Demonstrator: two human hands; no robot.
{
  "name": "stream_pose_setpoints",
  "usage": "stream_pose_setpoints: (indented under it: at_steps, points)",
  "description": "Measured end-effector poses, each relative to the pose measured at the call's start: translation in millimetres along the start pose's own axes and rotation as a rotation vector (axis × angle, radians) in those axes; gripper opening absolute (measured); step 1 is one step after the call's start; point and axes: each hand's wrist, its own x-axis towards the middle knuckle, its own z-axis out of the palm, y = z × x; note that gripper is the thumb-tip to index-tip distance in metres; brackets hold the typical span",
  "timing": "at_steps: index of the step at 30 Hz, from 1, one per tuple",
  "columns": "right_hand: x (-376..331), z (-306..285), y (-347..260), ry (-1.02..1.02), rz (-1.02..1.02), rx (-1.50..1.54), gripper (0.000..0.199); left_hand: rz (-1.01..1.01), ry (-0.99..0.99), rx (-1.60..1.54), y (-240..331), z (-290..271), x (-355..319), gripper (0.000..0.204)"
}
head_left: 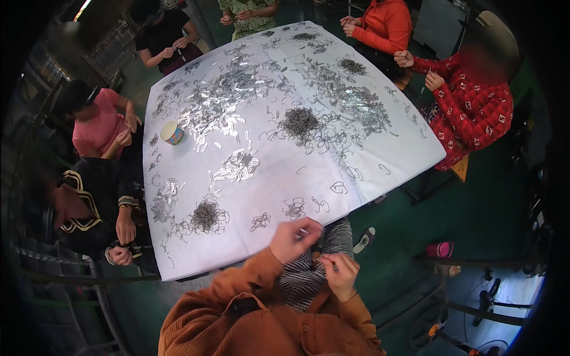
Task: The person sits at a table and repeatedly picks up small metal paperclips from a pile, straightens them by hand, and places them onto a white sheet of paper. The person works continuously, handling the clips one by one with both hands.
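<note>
My left hand (293, 240) is over the near edge of the table, its fingers curled together around something small that I cannot make out. Lower and to the right, above my lap, my right hand (341, 276) is closed in a pinch, and what its fingertips hold is too small to name. Just beyond my left hand lie a small cluster of bent wire pieces (294, 207) and another cluster (260, 222). Further left sits a dense heap of dark wire pieces (205, 217). Shiny flat metal strips (237, 165) are piled near the middle.
White sheeting (285, 178) covers the table. A paper cup (172, 133) lies tipped at the left. Larger spreads of strips (222, 107) and a dark wire heap (300, 121) cover the far part. Several people sit around, including one in a red patterned top (475, 113).
</note>
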Motion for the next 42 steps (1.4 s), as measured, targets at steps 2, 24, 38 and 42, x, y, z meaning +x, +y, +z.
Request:
stream_pose_setpoints:
  at_steps: [2, 24, 38, 42]
  points:
    - [-1, -3, -2, 0.039, 0.036, 0.020, 0.010, -0.137, -0.019, -0.188, 6, 22, -15, 0.017]
    - [25, 5, -10, -0.110, 0.115, 0.191, 0.006, 0.154, 0.128, -0.085, 11, 9, -42, 0.014]
    - [189, 138, 133, -0.344, 0.088, -0.125, 0.009, 0.226, 0.077, -0.081, 13, -11, -35, 0.014]
    - [223, 152, 134, -0.767, 0.097, -0.351, 0.006, 0.212, 0.090, -0.096, 8, -2, -34, 0.013]
